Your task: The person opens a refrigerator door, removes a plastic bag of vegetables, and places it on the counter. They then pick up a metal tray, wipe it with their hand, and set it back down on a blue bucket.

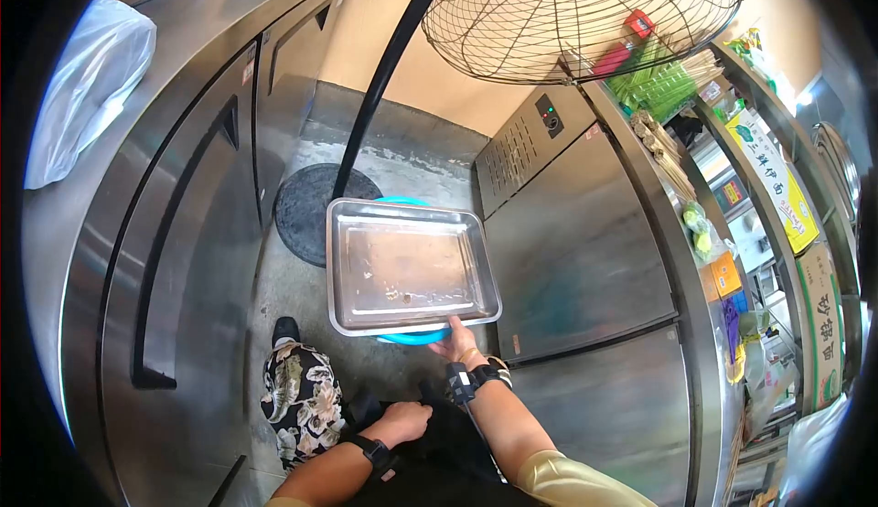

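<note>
A rectangular metal tray (416, 265) with a raised rim spans the middle of the view, with small food bits and wet streaks on its bottom. My right hand (455, 341) grips its near edge, thumb over the rim and the other fingers partly hidden underneath. Beneath the tray, parts of a blue basin (413, 337) show at the near and far sides. Close to my dark clothing, my left hand (405, 422) is curled into a loose fist, apart from the tray, with nothing visible in it.
Steel cabinets stand left (197, 233) and right (585, 251). A caged fan (576, 13) on a black pole (389, 73) overhangs the floor, its round base (315, 210) behind the tray. Shelves at right hold vegetables (654, 82) and boxes (819, 324). A plastic bag (91, 86) sits on the left counter.
</note>
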A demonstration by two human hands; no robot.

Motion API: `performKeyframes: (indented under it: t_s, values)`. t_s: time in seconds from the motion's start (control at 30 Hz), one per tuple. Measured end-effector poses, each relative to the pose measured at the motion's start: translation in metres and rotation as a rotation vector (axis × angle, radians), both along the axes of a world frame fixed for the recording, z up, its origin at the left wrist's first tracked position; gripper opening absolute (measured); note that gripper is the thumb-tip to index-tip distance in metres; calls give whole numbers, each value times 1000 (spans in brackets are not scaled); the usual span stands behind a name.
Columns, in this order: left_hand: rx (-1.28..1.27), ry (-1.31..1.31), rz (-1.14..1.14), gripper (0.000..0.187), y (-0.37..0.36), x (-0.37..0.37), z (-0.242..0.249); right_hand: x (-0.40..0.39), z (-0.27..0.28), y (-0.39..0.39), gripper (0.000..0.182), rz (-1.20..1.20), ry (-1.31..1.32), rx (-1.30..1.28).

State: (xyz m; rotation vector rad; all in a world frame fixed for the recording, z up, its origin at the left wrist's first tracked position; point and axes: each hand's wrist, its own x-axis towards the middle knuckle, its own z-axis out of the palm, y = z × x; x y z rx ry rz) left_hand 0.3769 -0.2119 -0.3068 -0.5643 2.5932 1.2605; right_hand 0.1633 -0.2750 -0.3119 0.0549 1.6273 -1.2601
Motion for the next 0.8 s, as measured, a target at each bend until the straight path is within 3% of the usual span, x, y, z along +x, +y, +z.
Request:
performKeyframes:
  t_s: [0.03, 0.3, 0.53, 0.6, 0.63, 0.67, 0.8]
  values:
    - [5, 9, 1, 25, 0, 0, -1, 3, 2, -4, 37, 46, 109, 85]
    - [7, 30, -19, 26, -1, 0, 10, 16, 8, 4, 40, 141, -83, 41]
    - [-13, 128, -25, 26, -7, 12, 1, 27, -21, 4, 58, 61, 3, -45]
    - [-22, 100, -39, 27, -8, 11, 2, 20, -17, -4, 61, 50, 16, 49]
    - [-26, 84, -41, 28, -10, 11, -1, 37, -1, 5, 62, 160, 114, 151]
    - [-34, 53, -63, 30, -12, 11, -5, 33, -7, 6, 62, 187, 28, 131]
    - [-42, 61, -99, 33, -15, 15, -22, 25, -13, 4, 39, 79, -161, -27]
